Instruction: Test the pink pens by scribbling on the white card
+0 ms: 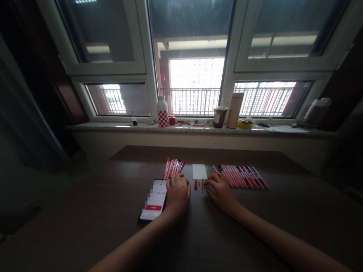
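My left hand (178,192) rests on the dark wooden table (113,211), fingers curled, just below a bundle of pink pens (173,168) and beside a phone (154,200) with a lit screen. My right hand (220,192) lies to the right, fingertips together near a small red pen part (202,185). A red cap (195,184) lies between the hands. A row of several pink and dark pens (244,176) spreads to the right of my right hand. A small white card (199,171) lies beyond the cap.
A windowsill (198,129) behind the table holds a red-checked white bottle (162,112), a small red cup (172,120), a drink cup (220,116), a tan tumbler (235,110) and a yellow tape roll (244,123). Large windows rise above.
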Available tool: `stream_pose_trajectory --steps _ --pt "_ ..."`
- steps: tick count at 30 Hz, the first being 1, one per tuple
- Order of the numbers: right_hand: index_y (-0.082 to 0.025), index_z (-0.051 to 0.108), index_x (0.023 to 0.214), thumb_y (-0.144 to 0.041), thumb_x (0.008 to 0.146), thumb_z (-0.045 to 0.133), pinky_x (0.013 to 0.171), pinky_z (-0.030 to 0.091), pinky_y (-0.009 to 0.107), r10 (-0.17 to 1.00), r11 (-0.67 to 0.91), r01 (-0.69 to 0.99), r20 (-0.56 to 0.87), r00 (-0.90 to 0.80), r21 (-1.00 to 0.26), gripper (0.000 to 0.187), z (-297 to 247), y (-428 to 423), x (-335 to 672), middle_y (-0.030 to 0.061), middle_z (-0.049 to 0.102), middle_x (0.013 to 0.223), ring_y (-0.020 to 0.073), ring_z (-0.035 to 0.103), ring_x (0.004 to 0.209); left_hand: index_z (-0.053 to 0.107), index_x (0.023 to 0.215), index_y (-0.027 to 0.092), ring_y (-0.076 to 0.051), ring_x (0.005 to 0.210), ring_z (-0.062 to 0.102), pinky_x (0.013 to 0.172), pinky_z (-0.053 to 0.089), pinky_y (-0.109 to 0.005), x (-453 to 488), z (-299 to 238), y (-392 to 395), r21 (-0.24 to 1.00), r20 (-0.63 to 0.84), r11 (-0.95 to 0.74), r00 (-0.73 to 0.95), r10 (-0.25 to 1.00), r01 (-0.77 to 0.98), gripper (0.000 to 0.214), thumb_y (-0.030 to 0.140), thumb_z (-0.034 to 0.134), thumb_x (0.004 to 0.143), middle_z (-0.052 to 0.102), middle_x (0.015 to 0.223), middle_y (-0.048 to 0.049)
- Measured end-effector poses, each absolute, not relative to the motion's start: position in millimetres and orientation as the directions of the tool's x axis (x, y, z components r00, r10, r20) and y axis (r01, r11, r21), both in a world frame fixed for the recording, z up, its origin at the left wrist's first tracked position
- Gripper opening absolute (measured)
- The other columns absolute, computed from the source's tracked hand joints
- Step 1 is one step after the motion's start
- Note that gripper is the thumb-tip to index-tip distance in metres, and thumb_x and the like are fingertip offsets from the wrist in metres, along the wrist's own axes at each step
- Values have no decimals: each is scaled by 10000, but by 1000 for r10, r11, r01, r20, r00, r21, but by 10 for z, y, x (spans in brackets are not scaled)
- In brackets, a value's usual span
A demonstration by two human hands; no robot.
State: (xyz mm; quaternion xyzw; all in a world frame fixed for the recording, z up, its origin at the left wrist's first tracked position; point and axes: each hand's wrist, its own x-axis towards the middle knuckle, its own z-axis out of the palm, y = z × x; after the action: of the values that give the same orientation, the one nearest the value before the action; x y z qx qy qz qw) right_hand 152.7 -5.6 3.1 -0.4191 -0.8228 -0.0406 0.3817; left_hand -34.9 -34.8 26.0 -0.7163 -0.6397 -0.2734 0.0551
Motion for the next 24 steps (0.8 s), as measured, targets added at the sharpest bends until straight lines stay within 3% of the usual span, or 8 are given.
stream_pose_trajectory --steps 10,24 --pt "-221 650 889 -170 839 569 891 402 435 709 605 746 615 -345 -278 108 -7 -105 1636 60 606 933 259 486 1010 598 946 171 -249 1103 463 957 351 -441 -205 131 -376 308 456 -218 57 888 926 175 219 458 852 545 1145 -111" --pt "-240 695 890 -207 819 636 881 423 407 703 667 651 594 -391 -361 99 -64 3 1614 47 610 940 232 491 979 595 882 185 -193 1069 482 971 354 -382 -80 -2 -316 492 448 -295 52 892 819 100 163 516 825 561 1075 -59"
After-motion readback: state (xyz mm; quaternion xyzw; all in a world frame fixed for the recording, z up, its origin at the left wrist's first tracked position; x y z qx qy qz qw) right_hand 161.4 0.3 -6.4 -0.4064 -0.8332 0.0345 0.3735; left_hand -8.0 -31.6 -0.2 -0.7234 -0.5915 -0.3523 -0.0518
